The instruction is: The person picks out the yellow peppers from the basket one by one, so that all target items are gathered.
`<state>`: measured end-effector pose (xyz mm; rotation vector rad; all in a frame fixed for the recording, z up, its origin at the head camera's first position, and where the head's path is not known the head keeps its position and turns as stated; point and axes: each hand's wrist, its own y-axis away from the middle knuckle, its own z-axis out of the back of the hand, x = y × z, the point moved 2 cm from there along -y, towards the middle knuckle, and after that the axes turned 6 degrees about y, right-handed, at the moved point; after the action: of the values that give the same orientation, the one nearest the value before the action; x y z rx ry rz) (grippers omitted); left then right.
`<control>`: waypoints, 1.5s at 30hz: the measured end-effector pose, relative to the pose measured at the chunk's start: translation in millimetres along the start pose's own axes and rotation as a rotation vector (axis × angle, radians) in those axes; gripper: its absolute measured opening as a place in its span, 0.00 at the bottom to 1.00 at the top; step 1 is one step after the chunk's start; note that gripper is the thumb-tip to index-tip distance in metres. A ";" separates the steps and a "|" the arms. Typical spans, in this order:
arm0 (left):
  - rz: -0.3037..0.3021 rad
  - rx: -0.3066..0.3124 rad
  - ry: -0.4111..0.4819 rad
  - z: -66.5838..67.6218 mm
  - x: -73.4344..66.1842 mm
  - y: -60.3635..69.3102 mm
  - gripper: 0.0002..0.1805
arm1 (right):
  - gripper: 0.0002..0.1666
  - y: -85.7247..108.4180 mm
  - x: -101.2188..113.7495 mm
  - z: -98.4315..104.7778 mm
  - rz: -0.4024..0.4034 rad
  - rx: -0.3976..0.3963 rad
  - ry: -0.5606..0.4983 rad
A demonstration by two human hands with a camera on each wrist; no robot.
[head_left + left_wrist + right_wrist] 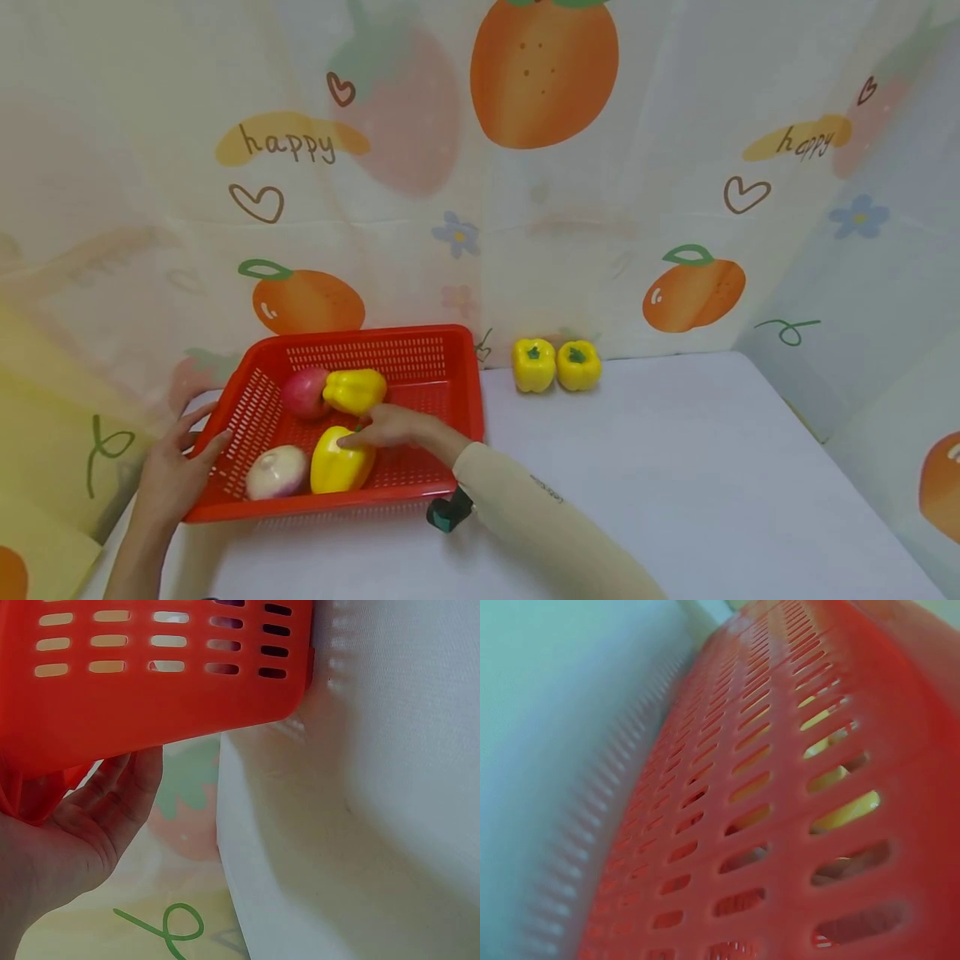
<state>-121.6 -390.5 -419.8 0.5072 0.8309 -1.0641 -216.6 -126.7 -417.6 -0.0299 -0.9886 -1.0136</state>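
Yellow bell pepper (pixel 337 468), lying in red basket (pixel 315 505), just beside white-and-purple vegetable (pixel 276 473): presumably light, firm, slick-skinned; best gripped round the shoulders. Right hand (pixel 393 427): pinching pepper near its stem. Left hand (pixel 177 473): gripping basket's left rim.

White bench (pixel 720 467): red slotted basket (pixel 468 392) at left, two yellow bell peppers (pixel 534 367) (pixel 579 367) side by side near back edge, right of basket.
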 end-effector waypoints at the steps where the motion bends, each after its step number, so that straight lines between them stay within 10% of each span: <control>1: 0.003 0.000 -0.001 0.0 -0.2 -0.2 0.33 | 0.21 -0.6 -0.1 -0.2 -0.001 0.004 -0.003; 45: -0.037 -0.015 0.000 0.8 -2.5 1.5 0.31 | 0.36 27.0 14.0 34.4 0.214 -0.120 0.068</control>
<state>-120.6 -389.1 -417.4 0.4806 0.8505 -1.0911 -218.3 -105.9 -376.7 -0.1949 -0.8422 -0.8704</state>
